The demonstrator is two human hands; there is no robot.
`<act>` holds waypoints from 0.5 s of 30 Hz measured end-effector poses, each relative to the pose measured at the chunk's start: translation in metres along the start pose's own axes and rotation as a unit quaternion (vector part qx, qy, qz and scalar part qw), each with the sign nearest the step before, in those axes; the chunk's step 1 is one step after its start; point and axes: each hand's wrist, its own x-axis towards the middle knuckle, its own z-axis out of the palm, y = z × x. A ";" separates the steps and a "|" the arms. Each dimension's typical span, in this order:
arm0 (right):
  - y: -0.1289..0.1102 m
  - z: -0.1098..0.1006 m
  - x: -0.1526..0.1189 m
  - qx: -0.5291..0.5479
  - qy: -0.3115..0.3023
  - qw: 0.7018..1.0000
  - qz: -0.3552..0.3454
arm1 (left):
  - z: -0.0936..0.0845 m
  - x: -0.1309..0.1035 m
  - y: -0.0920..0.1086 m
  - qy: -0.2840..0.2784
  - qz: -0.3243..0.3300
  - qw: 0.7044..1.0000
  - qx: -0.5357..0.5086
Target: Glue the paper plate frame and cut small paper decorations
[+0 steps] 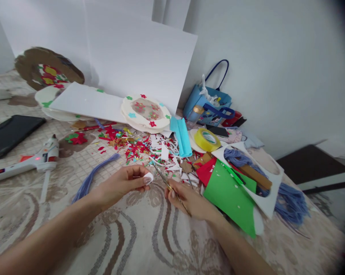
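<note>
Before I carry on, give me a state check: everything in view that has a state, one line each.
Left hand: pinching a white piece
Right hand: holding a slim metal tool
Glue gun: lying down, red light lit
Black phone at left: lying flat, dark
Blue bag: upright, open-topped
Yellow tape roll: lying flat

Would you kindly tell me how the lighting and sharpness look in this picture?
Head view: diffuse light, without harsh glare on the white board; the right edge fades into blurred black; the left hand, right hand and paper scraps look slightly soft; the glue gun shows a small red glow.
</note>
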 end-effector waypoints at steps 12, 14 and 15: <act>-0.007 -0.003 0.002 -0.033 -0.057 0.998 0.001 | 0.001 0.002 0.001 0.026 -0.007 1.000 0.003; -0.008 -0.004 0.002 -0.033 -0.060 0.998 -0.001 | 0.001 0.001 0.001 0.026 -0.012 1.000 0.005; -0.009 -0.004 0.002 -0.031 -0.062 0.998 -0.001 | 0.001 0.001 0.001 0.026 -0.013 1.000 0.006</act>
